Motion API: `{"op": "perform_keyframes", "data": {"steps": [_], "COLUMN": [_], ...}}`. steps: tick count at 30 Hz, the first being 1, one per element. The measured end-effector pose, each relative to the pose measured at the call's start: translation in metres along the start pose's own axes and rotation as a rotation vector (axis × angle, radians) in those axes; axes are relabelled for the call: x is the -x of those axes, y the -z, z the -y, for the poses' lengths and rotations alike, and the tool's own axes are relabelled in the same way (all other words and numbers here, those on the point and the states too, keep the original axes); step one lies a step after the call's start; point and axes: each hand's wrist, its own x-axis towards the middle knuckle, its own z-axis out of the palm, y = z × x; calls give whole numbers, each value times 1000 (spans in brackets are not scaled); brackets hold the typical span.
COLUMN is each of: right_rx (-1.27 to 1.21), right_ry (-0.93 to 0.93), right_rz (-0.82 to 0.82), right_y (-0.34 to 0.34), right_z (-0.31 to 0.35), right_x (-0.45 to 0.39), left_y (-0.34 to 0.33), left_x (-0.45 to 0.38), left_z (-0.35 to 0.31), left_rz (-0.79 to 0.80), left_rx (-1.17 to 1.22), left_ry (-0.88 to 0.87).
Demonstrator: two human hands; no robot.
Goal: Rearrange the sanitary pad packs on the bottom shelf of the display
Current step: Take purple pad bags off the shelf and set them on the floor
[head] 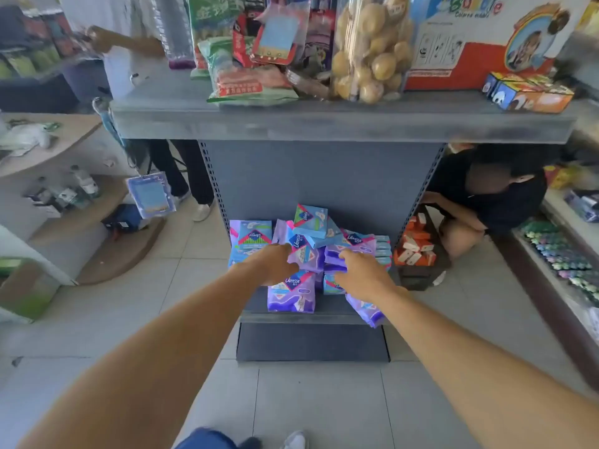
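The task looked barely begun. The packs [308, 251] lay in a loose heap on the bottom shelf [311, 317], facing every way: a blue pack [310, 221] perched on top, tilted, a lilac pack [291, 294] lay flat at the front, and another purple pack [368, 311] hung over the shelf's front edge on the right. Only a blue stack [383, 251] at the far right looked ordered. Sorting and squaring the rest still seemed to be left.

Both hands were down in the heap. The left hand [275, 264] lay on a purple pack in the middle, its fingers bent over the pack's top; whether it actually gripped could not be told. The right hand [359, 270] rested on the dark purple pack [334, 257] beside it, fingers reaching forward, and a firm hold could not be told there either.

The upper shelf [324, 124] carried a clear bag of round yellow balls [369, 50], snack bags [249, 82] and small coloured boxes [525, 94].
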Motion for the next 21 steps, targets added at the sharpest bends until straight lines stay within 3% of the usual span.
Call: {"op": "perform_keyframes", "data": {"steps": [8,14,21], "right_rx": [-14,-52,-410], "right_ry": [-75,-83,-257], "right_rz": [-60,-120,-31], "right_y": [-24,-86,-167], "right_z": [-23,-58,-79], "right_x": [-88,-143,-192], "left_y": [-23,-82,-137], "left_x": [-100,-158,-202], "left_z": [20,53,94], "left_rz": [-31,-99,-168], "left_rx": [14,-22,37], "left_ry": [21,36,81]}}
